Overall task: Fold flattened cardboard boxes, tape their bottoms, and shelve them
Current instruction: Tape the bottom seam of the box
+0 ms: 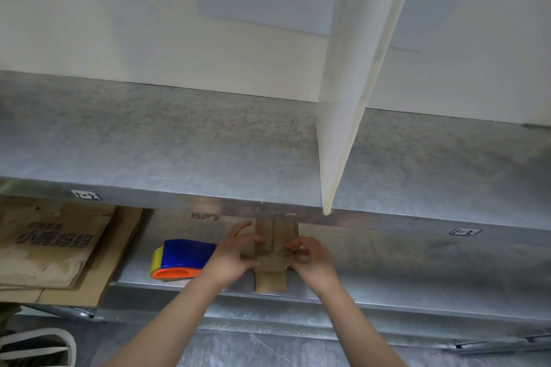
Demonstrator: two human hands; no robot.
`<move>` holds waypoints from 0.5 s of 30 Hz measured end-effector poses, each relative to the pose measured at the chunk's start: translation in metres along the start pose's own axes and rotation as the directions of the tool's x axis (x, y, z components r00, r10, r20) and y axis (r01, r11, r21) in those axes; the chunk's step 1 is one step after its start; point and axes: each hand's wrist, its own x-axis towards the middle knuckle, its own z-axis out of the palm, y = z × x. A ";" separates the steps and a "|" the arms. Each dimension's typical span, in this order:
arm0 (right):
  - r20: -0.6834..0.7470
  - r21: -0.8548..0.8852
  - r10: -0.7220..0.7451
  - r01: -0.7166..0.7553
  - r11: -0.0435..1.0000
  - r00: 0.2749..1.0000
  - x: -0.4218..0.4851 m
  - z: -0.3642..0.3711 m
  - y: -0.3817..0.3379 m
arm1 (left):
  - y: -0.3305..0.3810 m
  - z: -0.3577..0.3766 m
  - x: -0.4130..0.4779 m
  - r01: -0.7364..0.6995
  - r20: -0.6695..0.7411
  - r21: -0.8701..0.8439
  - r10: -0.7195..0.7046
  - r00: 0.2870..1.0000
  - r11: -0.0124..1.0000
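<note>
Two hands closed a small cardboard box on the lower shelf.

The fingers (253, 240) of the left hand (235, 256) curled against the left side of the one small cardboard box (272, 277), and those of the right hand (310, 259) pinched its right edge, so its brown flaps met between them. The box sat on the lower shelf (417, 271), directly under the fingers. Just left of the left fingers lay one tape dispenser (185, 256), blue, yellow and orange. Further left of it lay a stack of flattened boxes (53, 250), its layers too close to count, the top one printed "小鹿妈妈". Above the fingers ran the upper shelf (179, 152), its front edge carrying two labels, "1-2" (86, 195) up to their left and "1-3" (465, 231) to their right. One white divider (348, 98) stood on it. A white bag (38, 345) lay far down to the left; its contents could not be made out.
</note>
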 end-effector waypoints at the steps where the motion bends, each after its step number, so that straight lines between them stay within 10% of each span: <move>1: -0.041 0.024 0.004 -0.003 1.000 0.999 -0.002 0.006 0.003 | 0.000 0.004 -0.002 0.030 -0.019 -0.072 -0.032 0.999 0.997; 9: -0.153 0.092 0.030 -0.016 0.996 0.988 -0.029 0.016 0.002 | 0.014 0.041 -0.033 0.044 -0.076 -0.265 -0.066 0.995 0.963; 15: -0.091 0.023 0.009 -0.007 1.000 0.996 -0.038 0.018 0.006 | 0.010 -0.002 -0.001 0.052 -0.071 -0.057 -0.056 0.996 0.997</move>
